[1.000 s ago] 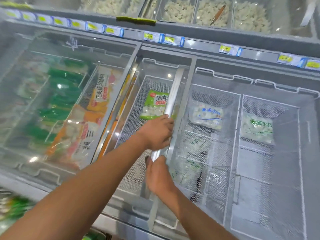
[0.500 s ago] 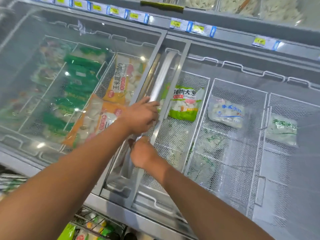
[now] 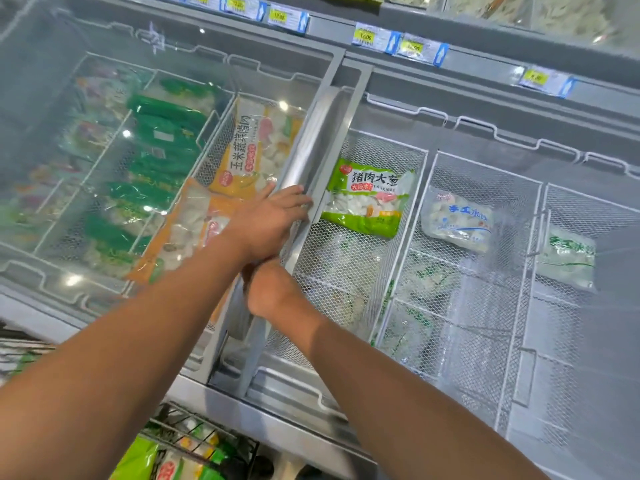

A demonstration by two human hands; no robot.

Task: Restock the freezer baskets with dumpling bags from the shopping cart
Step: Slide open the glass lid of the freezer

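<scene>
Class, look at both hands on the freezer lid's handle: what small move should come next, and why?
Probably let go and reach down to the cart. The left hand and right hand hold the lid handle, the green bag's basket is uncovered, and both hands hold no bag.

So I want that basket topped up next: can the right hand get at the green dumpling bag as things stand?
Probably yes: the sliding lid sits left of the green dumpling bag, leaving it uncovered, though the right hand grips the lid's handle.

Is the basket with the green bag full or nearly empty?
Nearly empty: the basket holds one green bag, and bare mesh shows below it.
</scene>
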